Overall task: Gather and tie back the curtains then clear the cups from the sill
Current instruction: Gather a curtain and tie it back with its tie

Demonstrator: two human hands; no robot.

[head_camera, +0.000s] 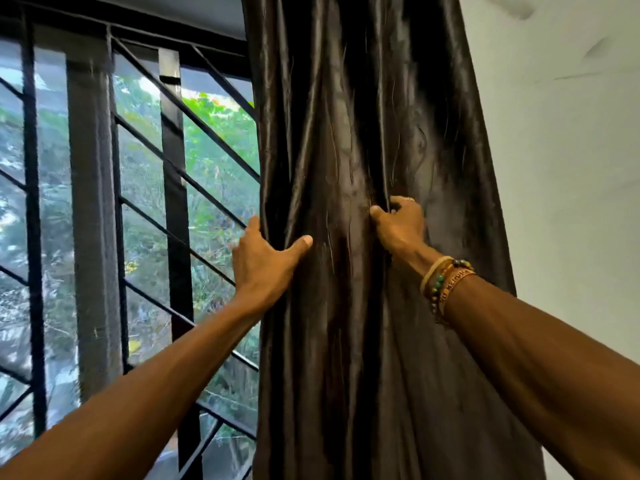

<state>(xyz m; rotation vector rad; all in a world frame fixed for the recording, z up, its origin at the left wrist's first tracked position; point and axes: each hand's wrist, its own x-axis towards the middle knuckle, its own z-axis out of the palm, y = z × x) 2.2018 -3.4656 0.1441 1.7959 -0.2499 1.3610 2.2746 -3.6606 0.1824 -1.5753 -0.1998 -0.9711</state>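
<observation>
Satin-dark, the curtain (363, 140) hangs bunched at the right side of the window, between the grille (145, 174) and the wall (571, 168). In the head view (the only one) the left hand (266, 261) is spread wide around the curtain's window-side edge, thumb in front, fingers behind the cloth. The right hand (398, 223) is closed tight on a fold in the middle. The step in hand seems to be the gathering; tying is not yet done. Next, the hands probably must press the folds into one bundle and find a tie, which is not visible. Room is free toward the wall; the grille is close on the left. Sill and cups are out of view.
</observation>
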